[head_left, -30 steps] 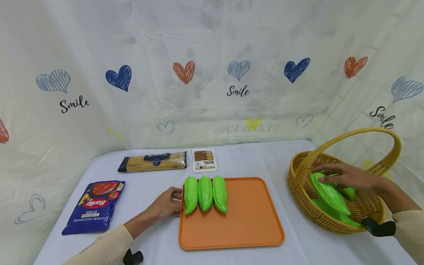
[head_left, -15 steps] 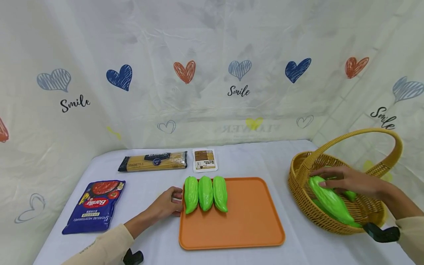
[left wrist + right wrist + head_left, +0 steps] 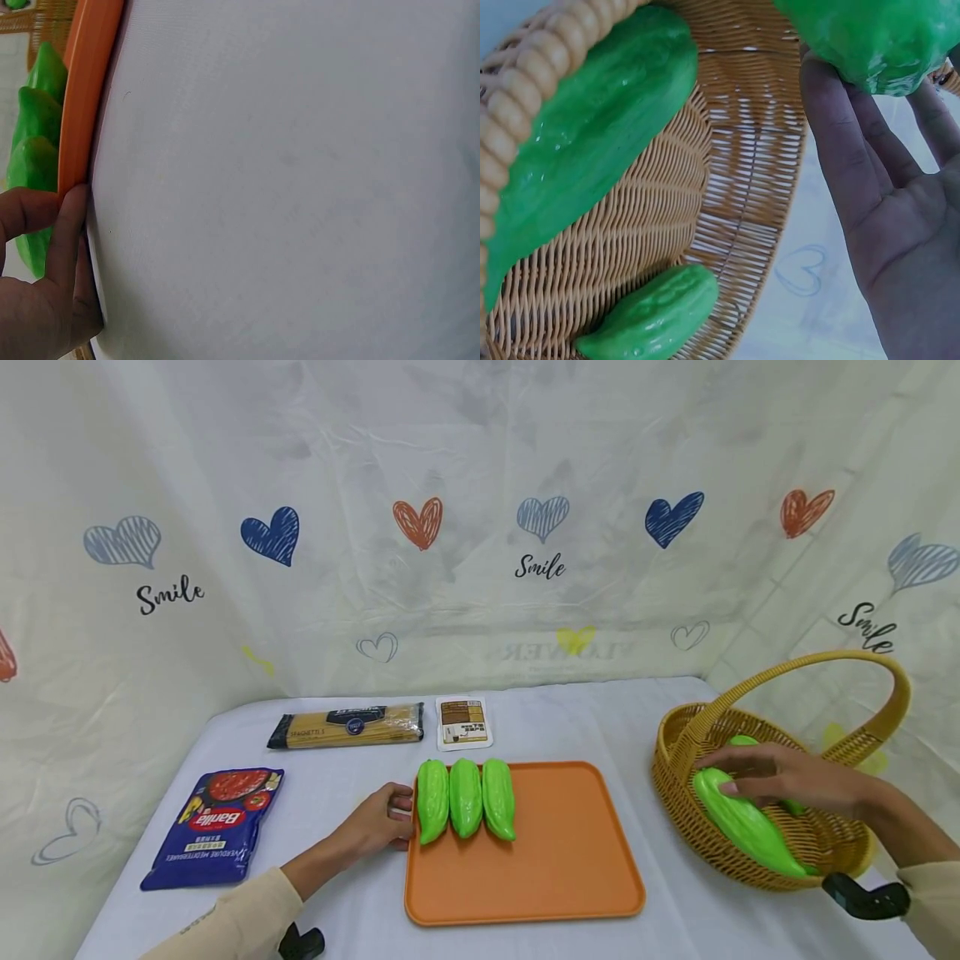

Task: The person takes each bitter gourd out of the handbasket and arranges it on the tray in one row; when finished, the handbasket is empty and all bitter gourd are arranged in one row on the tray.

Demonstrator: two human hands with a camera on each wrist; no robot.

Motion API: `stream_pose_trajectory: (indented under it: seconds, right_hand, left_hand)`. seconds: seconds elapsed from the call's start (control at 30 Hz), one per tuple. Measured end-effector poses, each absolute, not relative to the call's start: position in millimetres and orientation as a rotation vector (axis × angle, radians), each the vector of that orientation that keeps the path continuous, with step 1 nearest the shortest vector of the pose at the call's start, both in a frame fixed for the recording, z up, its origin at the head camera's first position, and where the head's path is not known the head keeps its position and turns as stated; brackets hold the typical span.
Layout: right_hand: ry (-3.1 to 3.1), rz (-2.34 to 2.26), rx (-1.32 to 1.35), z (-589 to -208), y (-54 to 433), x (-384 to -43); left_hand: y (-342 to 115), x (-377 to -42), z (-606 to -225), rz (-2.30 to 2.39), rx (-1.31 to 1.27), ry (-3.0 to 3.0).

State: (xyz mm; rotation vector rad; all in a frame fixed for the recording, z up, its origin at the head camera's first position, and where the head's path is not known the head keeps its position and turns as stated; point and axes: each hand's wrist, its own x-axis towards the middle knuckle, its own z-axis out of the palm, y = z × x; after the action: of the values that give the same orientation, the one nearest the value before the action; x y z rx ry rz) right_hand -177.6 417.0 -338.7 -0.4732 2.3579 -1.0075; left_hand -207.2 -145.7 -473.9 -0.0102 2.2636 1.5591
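Note:
My left hand (image 3: 375, 822) pinches the left edge of an orange tray (image 3: 562, 868); in the left wrist view its thumb and fingers meet at the tray's rim (image 3: 84, 97). Three green bitter melons (image 3: 466, 799) lie side by side in the tray's upper left. At the right, my right hand (image 3: 798, 777) reaches over a wicker basket (image 3: 678, 806) and grips the upper end of a green bitter melon (image 3: 746, 827). The right wrist view shows this bitter melon (image 3: 877, 37) against the fingers, with a long one (image 3: 604, 124) and a smaller-looking one (image 3: 656, 315) in the basket.
The basket's tall handle (image 3: 806, 662) arches behind the right hand. A spaghetti pack (image 3: 367, 727) and a small white-edged packet (image 3: 463, 724) lie behind the tray. A blue sauce pouch (image 3: 213, 831) is at the left. A printed cloth wall (image 3: 480, 635) stands behind the table.
In the basket, my right hand has shifted slightly down towards the near side, and the gripped bitter melon has moved with it, covering the one beneath. The left hand and tray stay put.

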Motion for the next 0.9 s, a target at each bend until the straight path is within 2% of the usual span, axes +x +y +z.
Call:
stream_pose_trajectory:
  seconds: [0.9]
  right_hand:
    - [2.295, -1.01, -0.616, -336.7, 386.5, -172.0]
  left_hand:
    - [-144.3, -207.0, -469.9, 1.525, -0.024, 2.274]
